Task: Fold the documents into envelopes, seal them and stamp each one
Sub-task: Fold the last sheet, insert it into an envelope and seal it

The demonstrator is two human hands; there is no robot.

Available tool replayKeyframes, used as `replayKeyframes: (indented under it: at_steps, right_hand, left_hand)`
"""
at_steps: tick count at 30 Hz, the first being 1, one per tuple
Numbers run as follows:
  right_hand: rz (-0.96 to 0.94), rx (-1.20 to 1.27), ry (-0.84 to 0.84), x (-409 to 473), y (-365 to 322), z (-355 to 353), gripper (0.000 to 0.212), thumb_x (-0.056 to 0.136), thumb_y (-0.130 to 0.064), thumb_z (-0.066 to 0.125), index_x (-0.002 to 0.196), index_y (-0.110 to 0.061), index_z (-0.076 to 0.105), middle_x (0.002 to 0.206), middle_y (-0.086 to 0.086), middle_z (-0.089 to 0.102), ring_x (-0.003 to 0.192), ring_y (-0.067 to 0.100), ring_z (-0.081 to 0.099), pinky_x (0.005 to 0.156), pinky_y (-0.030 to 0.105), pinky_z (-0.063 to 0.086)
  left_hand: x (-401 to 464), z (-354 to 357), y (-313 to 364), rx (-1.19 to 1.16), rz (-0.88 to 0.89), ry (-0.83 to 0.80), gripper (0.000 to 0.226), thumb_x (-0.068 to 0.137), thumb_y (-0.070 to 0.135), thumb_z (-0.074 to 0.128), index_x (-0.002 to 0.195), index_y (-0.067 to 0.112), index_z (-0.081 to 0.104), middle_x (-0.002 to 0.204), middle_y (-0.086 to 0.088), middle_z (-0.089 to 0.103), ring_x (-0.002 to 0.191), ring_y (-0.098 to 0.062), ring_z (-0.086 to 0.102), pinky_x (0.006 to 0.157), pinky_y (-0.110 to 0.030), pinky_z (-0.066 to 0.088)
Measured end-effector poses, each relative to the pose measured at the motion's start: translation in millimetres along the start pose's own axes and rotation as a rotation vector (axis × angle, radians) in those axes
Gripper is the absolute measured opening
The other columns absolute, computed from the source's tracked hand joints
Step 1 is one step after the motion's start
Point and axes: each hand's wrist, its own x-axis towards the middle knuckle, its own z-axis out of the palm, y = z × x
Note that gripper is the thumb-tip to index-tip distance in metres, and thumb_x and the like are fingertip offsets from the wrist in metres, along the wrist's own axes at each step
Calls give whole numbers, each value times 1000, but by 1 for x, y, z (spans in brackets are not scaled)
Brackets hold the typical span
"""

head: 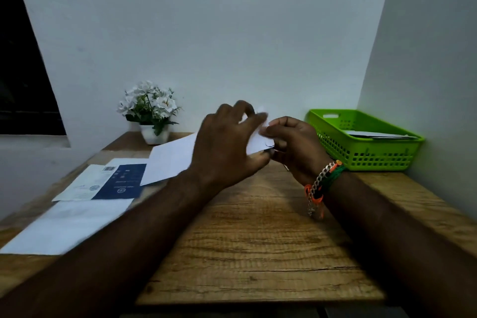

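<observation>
White envelope (170,160) pinched above the surface (258,227) between left hand (227,142) and right hand (291,144) fingers; best sealed with flap edges squared, pressed evenly outward.

bare forearms, beaded right-wrist bracelets (324,183)

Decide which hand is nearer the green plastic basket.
Right. The right hand is just left of the green plastic basket; the left hand is farther left, beyond it.
</observation>
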Motion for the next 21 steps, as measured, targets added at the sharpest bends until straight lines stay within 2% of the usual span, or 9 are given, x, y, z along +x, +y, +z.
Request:
replayKeyframes:
  at_steps: [2,4,8,10,13,15,17,19,21]
  right_hand:
    - [0,60,-30,-2,-4,0,17,83,0,65,77,-16,63,65,1,66,62,15,63,65,30,49]
    - [-1,89,-77,-2,-7,-4,15,84,-3,65,78,-17,63,74,3,68,73,18,64,76,35,50]
    - [17,78,-180,-1,-9,-13,9,92,-31,65,92,-22,66,106,3,73,99,18,70,89,39,46]
    - [17,56,-162,2,-9,-16,22,94,-39,61,103,-21,68,117,2,72,112,21,68,86,36,48]
    - [-59,-216,-117,5,4,-16,26,92,-33,68,116,-22,69,123,-1,70,119,20,64,82,31,50]
    - [-108,-394,-164,5,14,-15,34,87,-31,75,120,-26,68,123,-5,69,116,15,65,83,28,54]
    - [-109,-483,-210,5,21,-15,38,82,-35,79,117,-21,69,116,-1,73,109,17,68,85,33,57]
    - [-49,-490,-209,4,21,-19,30,84,-32,79,108,-17,71,108,5,74,100,20,70,83,39,58]
    - [16,-385,-197,3,19,-22,16,87,-22,75,99,-14,70,100,7,74,92,18,70,76,38,60]
  left_hand:
    - [5,2,11,4,7,32,52,80,46,70,127,24,67,106,3,65,91,-23,63,71,-40,53]
    - [9,3,17,-8,-17,38,43,83,36,71,125,25,68,102,5,66,89,-22,64,66,-39,55]
    - [15,-1,20,-135,-140,122,21,90,28,65,109,32,73,93,10,66,86,-15,65,64,-37,55]
    - [21,-10,21,-263,-196,269,15,90,23,68,100,28,76,91,10,69,83,-12,67,65,-36,55]
    - [35,-35,21,-482,-295,617,5,91,17,74,94,15,77,88,5,73,83,-9,68,74,-28,54]
    - [45,-48,18,-606,-473,812,7,90,19,75,92,12,74,85,7,72,83,-7,68,76,-24,53]
    - [51,-56,10,-685,-705,943,9,89,20,75,93,13,72,85,14,69,83,-1,68,76,-18,54]
    - [48,-56,-5,-761,-930,1010,15,88,18,74,97,7,72,87,9,70,84,-4,68,76,-16,55]
    - [34,-54,-26,-820,-1115,1004,22,86,18,74,102,2,73,94,-2,74,87,-15,72,78,-23,60]
